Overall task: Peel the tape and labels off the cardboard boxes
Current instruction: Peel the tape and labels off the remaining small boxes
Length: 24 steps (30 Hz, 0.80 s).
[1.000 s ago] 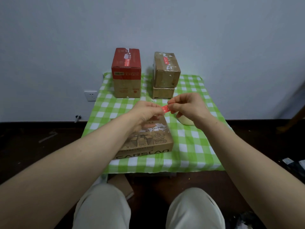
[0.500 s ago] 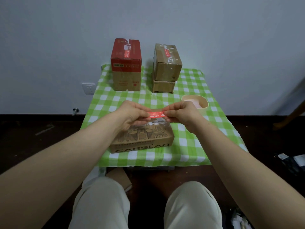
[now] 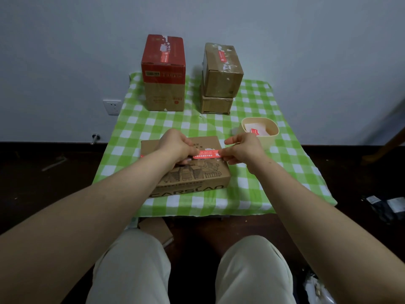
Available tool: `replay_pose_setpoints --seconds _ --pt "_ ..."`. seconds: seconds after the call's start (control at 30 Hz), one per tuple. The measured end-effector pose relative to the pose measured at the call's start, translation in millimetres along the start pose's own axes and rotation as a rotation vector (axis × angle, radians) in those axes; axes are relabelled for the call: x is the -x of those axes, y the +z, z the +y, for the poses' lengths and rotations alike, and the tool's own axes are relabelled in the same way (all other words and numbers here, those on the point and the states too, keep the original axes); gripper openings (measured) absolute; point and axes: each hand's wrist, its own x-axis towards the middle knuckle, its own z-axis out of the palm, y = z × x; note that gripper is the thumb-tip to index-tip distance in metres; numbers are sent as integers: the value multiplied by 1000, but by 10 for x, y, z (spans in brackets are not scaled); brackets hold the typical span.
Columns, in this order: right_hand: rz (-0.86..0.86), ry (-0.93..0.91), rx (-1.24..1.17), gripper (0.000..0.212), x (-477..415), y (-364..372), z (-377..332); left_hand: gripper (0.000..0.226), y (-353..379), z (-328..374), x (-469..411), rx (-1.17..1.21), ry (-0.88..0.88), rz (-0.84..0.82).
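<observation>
A flat brown cardboard box (image 3: 192,176) with printed drawings lies on the near part of the green checked table (image 3: 285,172). A strip of red tape (image 3: 207,154) stretches above its top. My left hand (image 3: 175,148) pinches the strip's left end and my right hand (image 3: 241,150) pinches its right end, index finger sticking out. A short red piece shows at the box's left edge by my left wrist. At the back stand a red-topped box (image 3: 163,73) and two stacked brown boxes (image 3: 221,80), each with red tape and torn white label scraps.
A cream bowl (image 3: 274,137) at the right holds peeled label pieces. A wall socket (image 3: 112,107) sits left of the table. Cardboard lies on the floor under the table's front edge, and my knees are below. Dark floor surrounds the table.
The red strip went from a small bunched piece between my hands to a longer strip pulled out flat. My hands moved apart and lower, over the flat box. The camera tilted down.
</observation>
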Motion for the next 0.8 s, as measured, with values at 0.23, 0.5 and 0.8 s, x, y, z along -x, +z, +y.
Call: replay_pose_setpoints --seconds 0.23,0.5,0.8 --pt "-8 -29 94 31 -56 34 -15 30 -1 2 -1 -119 52 1" --pt "0 -41 207 34 -95 78 -13 21 -7 28 -28 -240 76 8" --pt "50 -75 314 44 -89 144 19 27 0 77 -47 -468 137 31"
